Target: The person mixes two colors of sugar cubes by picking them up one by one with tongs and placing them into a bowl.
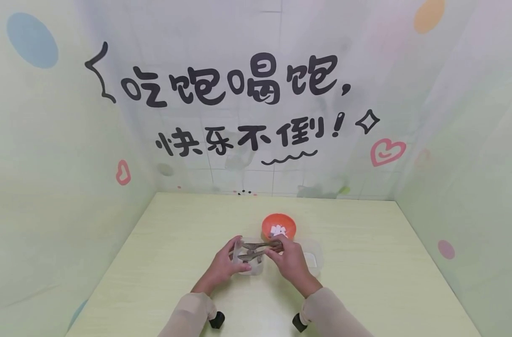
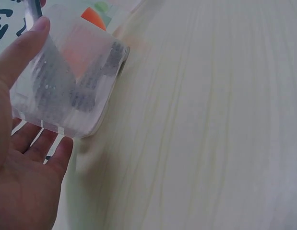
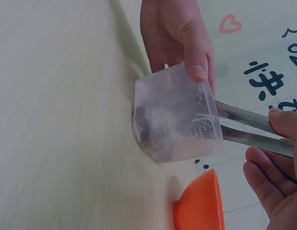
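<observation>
My left hand (image 1: 222,266) grips a clear plastic box (image 1: 254,270) by its sides, thumb on the near wall and fingers beyond. In the right wrist view the box (image 3: 162,103) stands on the table with dark pieces (image 3: 143,125) near its bottom, blurred by the wall. My right hand (image 1: 293,263) holds metal tongs (image 3: 251,139) between thumb and fingers. Their two arms are spread apart, and the perforated ends reach inside the box. Whether the tongs touch a dark piece cannot be told.
An orange bowl (image 1: 278,217) with several white pieces (image 1: 278,230) stands just behind my right hand. A translucent lid or shallow container (image 1: 317,255) lies to the right, partly hidden by that hand. Printed curtains (image 1: 256,178) border the pale wooden table (image 1: 365,281).
</observation>
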`<state>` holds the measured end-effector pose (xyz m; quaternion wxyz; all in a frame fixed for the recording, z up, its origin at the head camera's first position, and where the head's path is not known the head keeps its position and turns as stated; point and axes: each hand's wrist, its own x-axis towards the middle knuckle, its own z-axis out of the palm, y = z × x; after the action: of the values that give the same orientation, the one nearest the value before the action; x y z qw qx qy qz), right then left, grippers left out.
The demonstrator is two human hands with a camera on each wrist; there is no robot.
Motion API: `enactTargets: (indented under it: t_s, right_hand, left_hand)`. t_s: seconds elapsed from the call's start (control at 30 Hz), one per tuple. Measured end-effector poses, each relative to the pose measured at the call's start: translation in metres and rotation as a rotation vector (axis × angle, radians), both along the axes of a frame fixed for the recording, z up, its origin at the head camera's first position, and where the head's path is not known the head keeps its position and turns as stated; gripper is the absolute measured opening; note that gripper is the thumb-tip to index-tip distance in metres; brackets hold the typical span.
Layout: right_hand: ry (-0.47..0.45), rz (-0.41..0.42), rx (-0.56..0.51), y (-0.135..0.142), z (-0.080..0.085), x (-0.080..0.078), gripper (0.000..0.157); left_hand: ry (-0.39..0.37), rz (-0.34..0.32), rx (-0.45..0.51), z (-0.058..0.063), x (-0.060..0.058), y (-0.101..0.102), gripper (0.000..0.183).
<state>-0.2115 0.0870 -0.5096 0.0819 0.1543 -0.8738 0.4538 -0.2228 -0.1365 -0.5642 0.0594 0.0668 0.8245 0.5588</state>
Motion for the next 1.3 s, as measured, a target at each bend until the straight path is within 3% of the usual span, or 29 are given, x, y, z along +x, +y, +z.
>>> enactTargets:
  t_s: [0.23, 0.43, 1.03, 1.3]
  right_hand:
    - [-0.014, 0.037, -0.04, 0.005, 0.003, 0.0, 0.029]
    - [-0.072, 0.088, 0.015, 0.004, 0.001, -0.003, 0.021]
    - [-0.012, 0.084, -0.012, 0.007, -0.003, -0.001, 0.018]
    - [0.07, 0.055, -0.067, 0.011, -0.003, -0.001, 0.022]
  left_hand:
    - [-0.014, -0.002, 0.011, 0.001, -0.001, 0.0, 0.099]
    - [-0.011, -0.004, 0.004, 0.003, 0.0, 0.0, 0.1]
    - [0.004, -0.021, 0.016, 0.002, 0.001, -0.001, 0.101]
    - [0.002, -0.014, 0.015, 0.003, 0.001, -0.001, 0.098]
